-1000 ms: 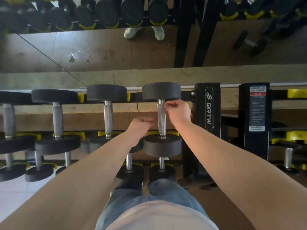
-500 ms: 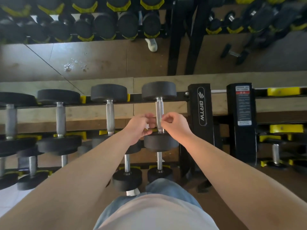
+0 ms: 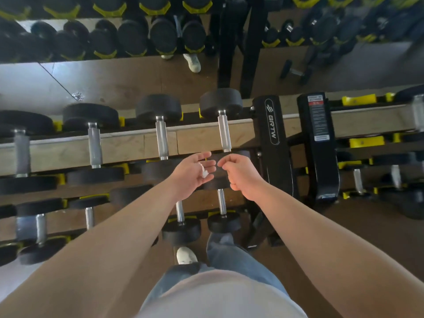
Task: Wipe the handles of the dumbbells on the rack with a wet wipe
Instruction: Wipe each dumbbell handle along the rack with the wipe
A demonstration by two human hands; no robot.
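The big black rack (image 3: 271, 125) stands tall at 2 o'clock from the hands, and its shelves run off toward 9 o'clock. A row of dumbbells (image 3: 161, 136) sits on the top shelf, and more sit lower down. The last handle (image 3: 224, 131) in the top row (the shiny one right by the rack's tall side) is at 12 o'clock from the hands, and neither hand touches it. The left hand (image 3: 192, 175) is spread flat, palm up. The right hand (image 3: 241, 175) is at 3 o'clock from it, close but apart, fingers curled in with nothing to see inside. The wet wipe (image 3: 203, 172), a tiny white ball, lies on the left palm.
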